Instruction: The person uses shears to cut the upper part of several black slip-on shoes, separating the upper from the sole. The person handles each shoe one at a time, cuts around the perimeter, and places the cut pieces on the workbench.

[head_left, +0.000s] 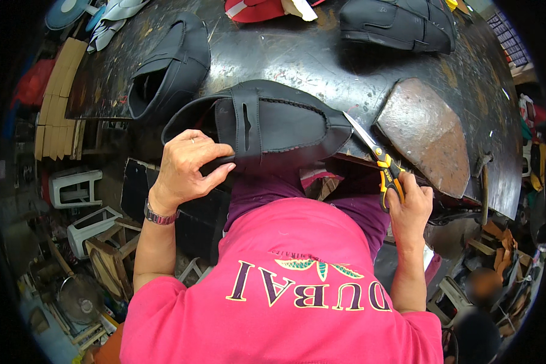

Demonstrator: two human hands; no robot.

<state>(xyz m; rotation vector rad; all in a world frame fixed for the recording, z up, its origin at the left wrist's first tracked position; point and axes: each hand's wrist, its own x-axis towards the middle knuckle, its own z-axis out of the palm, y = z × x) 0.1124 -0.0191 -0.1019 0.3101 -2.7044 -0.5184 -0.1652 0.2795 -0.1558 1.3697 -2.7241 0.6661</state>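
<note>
Cluttered workshop, dark scarred workbench (346, 67); person in pink shirt trimmed a black shoe upper at its near edge.
Left hand (185, 167) pinched the heel end of the black shoe upper (273, 124), fingers curled over its rim, upper sitting half off the bench edge. Right hand (409, 206) was closed around the orange-handled scissors (379, 161), blades narrowly parted at the upper's toe edge. Rusty metal plate (424, 139) lay just right of the scissors. Two more black uppers (170, 67) (400, 24) sat further back, well apart.
</note>
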